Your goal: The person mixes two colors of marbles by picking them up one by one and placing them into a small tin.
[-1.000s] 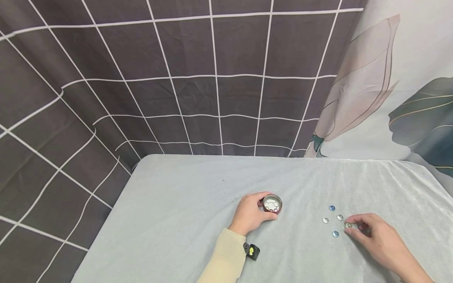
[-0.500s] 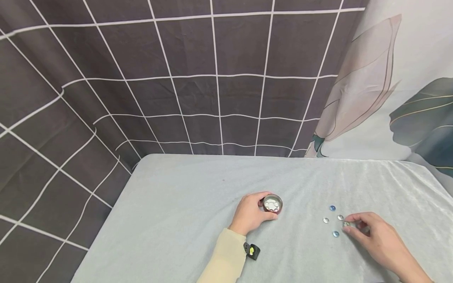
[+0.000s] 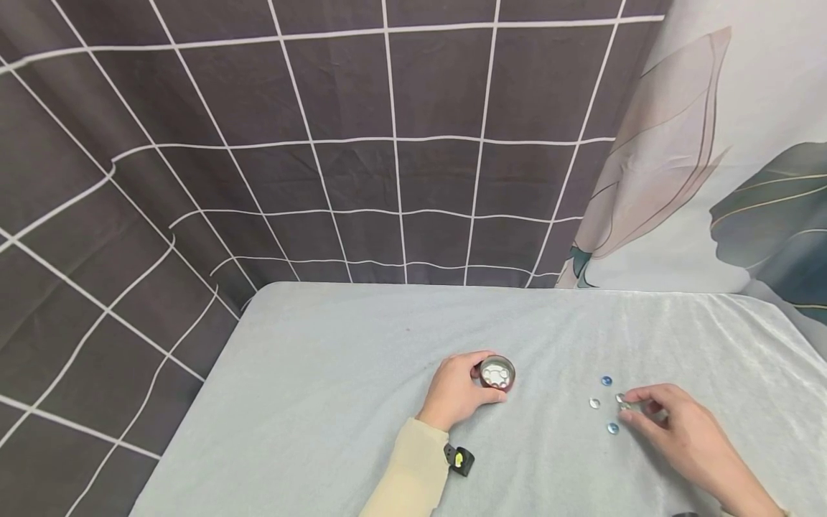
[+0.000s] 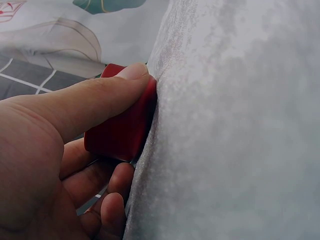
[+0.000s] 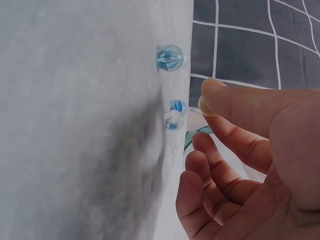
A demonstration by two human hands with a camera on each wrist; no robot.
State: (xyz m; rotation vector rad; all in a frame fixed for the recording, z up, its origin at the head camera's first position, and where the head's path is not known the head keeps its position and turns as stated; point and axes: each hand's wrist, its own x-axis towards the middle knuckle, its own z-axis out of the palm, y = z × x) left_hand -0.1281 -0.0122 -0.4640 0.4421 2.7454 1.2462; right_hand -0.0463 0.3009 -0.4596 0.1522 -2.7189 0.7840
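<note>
In the head view my left hand [image 3: 457,388] grips a small round cup [image 3: 497,360] from its left side, thumb at the front. Several shiny round pieces show inside it; the left wrist view shows its red outer wall [image 4: 120,134] low against the cloth. To the right, my right hand [image 3: 688,431] pinches a clear yellowish marble [image 5: 205,106] between thumb and index finger, just above the cloth. Near those fingertips lies a clear marble [image 3: 619,397], with another clear marble [image 3: 594,403] farther left. One blue marble [image 3: 606,380] lies behind, another blue marble [image 3: 613,429] in front.
A pale grey cloth [image 3: 323,359] covers the table. Behind it hangs a dark curtain [image 3: 349,172] with white grid lines, and a leaf-patterned curtain [image 3: 678,251] at the right. Bare cloth lies between the cup and the loose marbles.
My right hand has moved slightly left with the pinched marble, bringing it close to the nearest clear marble. The left hand, the cup and the loose marbles stay in place.
</note>
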